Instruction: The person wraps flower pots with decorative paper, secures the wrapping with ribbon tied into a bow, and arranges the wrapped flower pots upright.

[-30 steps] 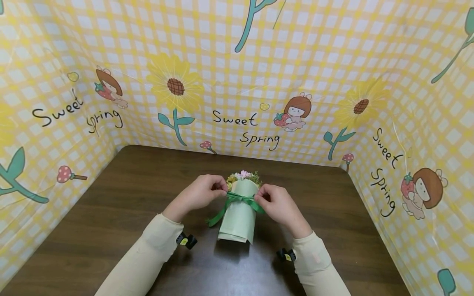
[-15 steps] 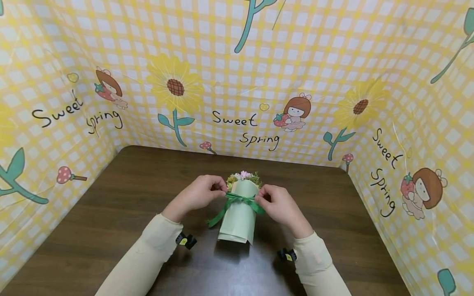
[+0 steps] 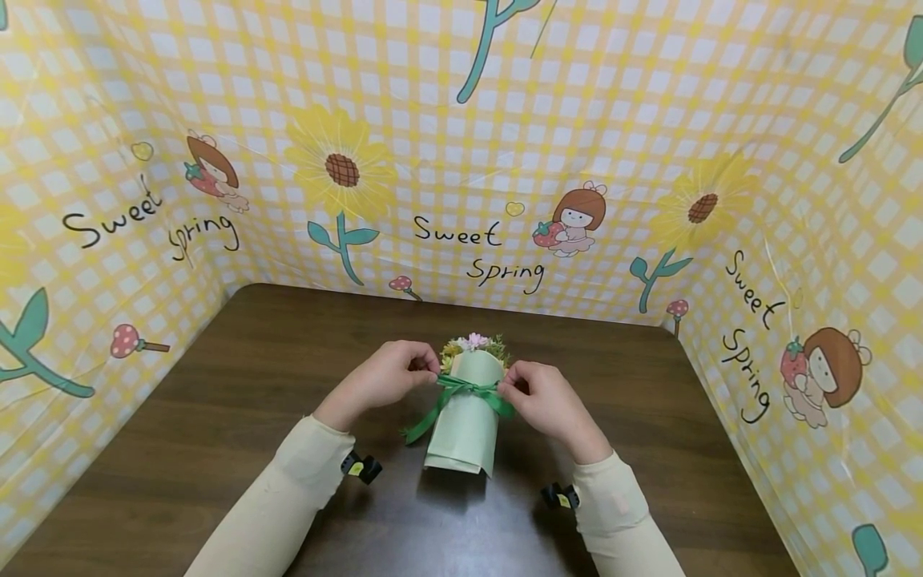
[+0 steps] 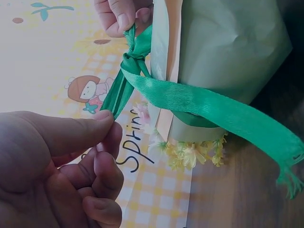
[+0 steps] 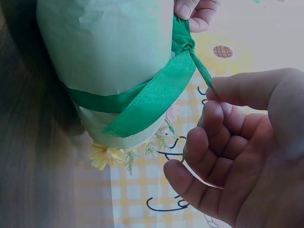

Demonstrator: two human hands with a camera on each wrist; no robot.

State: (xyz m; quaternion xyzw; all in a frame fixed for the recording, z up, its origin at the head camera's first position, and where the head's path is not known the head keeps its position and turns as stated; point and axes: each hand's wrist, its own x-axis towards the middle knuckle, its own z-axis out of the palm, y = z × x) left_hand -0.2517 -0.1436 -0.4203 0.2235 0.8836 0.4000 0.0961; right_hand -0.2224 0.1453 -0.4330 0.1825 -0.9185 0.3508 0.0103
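Observation:
A small bouquet wrapped in pale green paper (image 3: 465,437) lies on the table, its pink, white and yellow flowers (image 3: 473,343) at the far end. Round the wrapping runs a green ribbon (image 3: 470,386), knotted in front with a bow. My left hand (image 3: 389,373) pinches the bow's left loop (image 4: 115,92) between thumb and forefinger. On the other side, my right hand (image 3: 551,401) pinches the right loop (image 5: 201,69) the same way. One frayed ribbon tail (image 4: 213,108) hangs to the left, another tail (image 5: 154,97) to the right. Neither hand's other fingers hold anything.
The dark brown wooden table (image 3: 180,425) extends around the bouquet. A yellow checked cloth (image 3: 447,144) with printed flowers and words rises behind the table and along both sides. A black wrist camera (image 3: 363,467) sits at the left sleeve, another wrist camera (image 3: 559,497) at the right.
My left hand has shifted slightly to the left with its loop, drawing it outward. The right hand has hardly moved, and the bouquet stays in place.

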